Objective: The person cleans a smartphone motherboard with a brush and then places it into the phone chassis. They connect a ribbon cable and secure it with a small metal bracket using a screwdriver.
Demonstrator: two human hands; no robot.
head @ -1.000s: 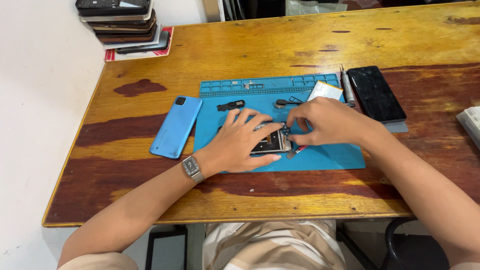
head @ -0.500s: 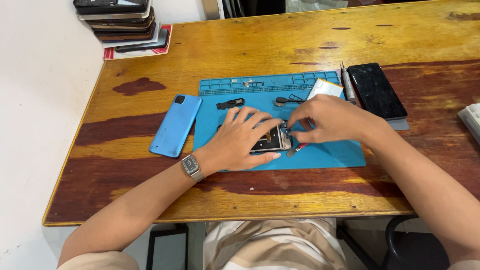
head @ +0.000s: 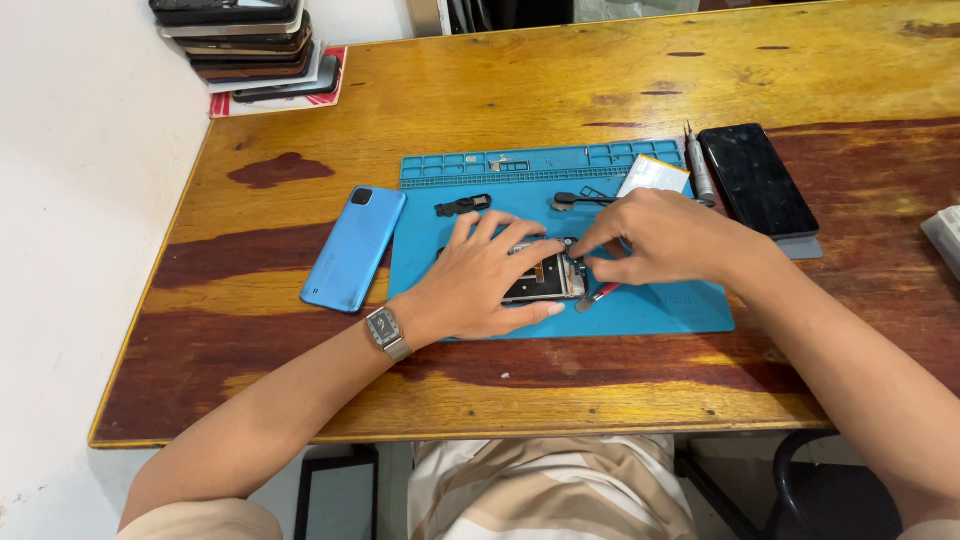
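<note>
An opened phone with its inner parts showing lies on a blue work mat in the middle of the wooden table. My left hand rests flat over the phone and holds it down. My right hand pinches at the phone's right end with its fingertips close together; whatever small part it grips is hidden. A red-handled tool lies on the mat just below those fingers.
A blue phone back cover lies left of the mat. Small black parts sit on the mat's upper area. A screwdriver, a black phone and a white battery lie at right. Stacked phones stand far left.
Both hands stay on the opened phone; my right fingertips have shifted slightly at its right end. Nothing else has moved.
</note>
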